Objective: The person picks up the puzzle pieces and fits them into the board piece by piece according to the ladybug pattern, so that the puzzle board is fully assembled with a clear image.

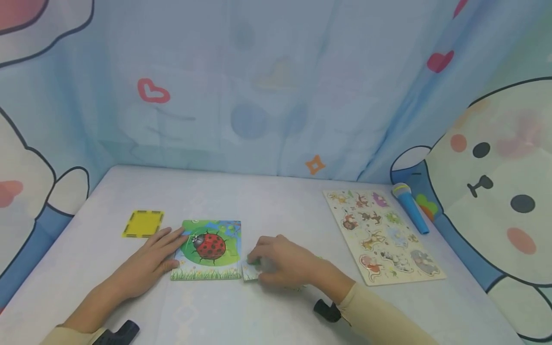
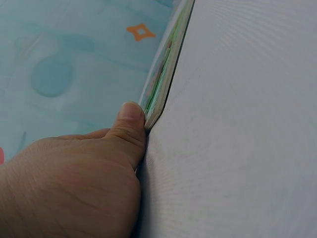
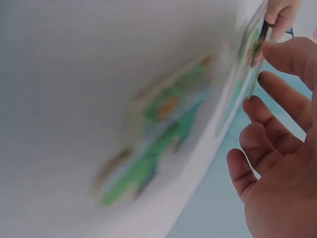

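Observation:
A square ladybug puzzle (image 1: 210, 247) lies flat on the table. My left hand (image 1: 148, 266) rests along its left side, with outstretched fingers on the border. In the left wrist view the left thumb (image 2: 130, 116) touches the puzzle's edge. My right hand (image 1: 286, 261) bends over a small puzzle piece (image 1: 249, 273) just right of the puzzle, pinching it between thumb and fingers; the hand covers much of it. Another piece, green and blue and blurred (image 3: 168, 114), lies beneath the right wrist, mostly hidden in the head view.
A yellow square frame (image 1: 143, 224) lies beyond the left hand. On the right sits a wooden animal puzzle board (image 1: 385, 237), with a blue toy microphone (image 1: 410, 208) alongside. A printed curtain (image 1: 267, 96) hangs behind the table's far edge.

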Tool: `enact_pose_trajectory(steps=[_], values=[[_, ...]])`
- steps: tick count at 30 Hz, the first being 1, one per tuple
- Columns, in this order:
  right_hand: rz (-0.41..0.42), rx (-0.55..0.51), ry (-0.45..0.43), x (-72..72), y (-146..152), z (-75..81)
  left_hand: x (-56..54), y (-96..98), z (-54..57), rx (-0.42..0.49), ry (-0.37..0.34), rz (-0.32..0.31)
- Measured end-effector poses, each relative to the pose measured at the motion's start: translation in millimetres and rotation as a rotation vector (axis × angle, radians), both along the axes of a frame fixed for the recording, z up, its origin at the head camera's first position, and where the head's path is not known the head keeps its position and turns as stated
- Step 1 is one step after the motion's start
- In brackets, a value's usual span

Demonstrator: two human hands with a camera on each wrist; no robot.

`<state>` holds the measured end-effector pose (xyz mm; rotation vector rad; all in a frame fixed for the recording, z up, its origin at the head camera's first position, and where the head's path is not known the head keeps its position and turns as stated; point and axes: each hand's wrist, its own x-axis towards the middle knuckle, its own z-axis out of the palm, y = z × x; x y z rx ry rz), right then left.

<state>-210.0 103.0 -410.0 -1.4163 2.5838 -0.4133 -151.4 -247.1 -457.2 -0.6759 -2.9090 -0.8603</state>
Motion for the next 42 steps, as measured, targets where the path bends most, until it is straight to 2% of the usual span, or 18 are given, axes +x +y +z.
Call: enact_pose_trajectory(steps=[8, 16, 21, 24, 31, 38, 42], values=[[0.102, -0.023, 0.106, -3.0, -41.0, 7.7, 0.0, -0.7, 1.0, 0.002, -0.003, 0.006], [0.191, -0.020, 0.096, -4.8, -90.9, 4.0, -1.7, -1.4, -3.7, 0.003, -0.014, 0.009], [0.177, 0.069, 0.135, -4.8, -111.5, 0.2, -1.9, -0.3, -3.9, -0.006, 0.002, 0.002], [0.173, 0.125, 0.193, -4.9, -120.2, -0.4, -2.1, 0.0, -3.1, -0.016, 0.004, 0.004], [0.196, 0.178, 0.301, -1.9, -135.0, 0.0, -1.0, -0.8, -1.8, -0.031, 0.020, -0.006], [0.157, 0.235, 0.300, 2.6, -141.5, 0.6, -0.6, 0.2, 0.8, -0.034, 0.017, -0.004], [0.127, 0.281, 0.313, 6.2, -141.7, 1.0, -1.3, 0.1, -1.3, -0.027, 0.009, -0.004]])
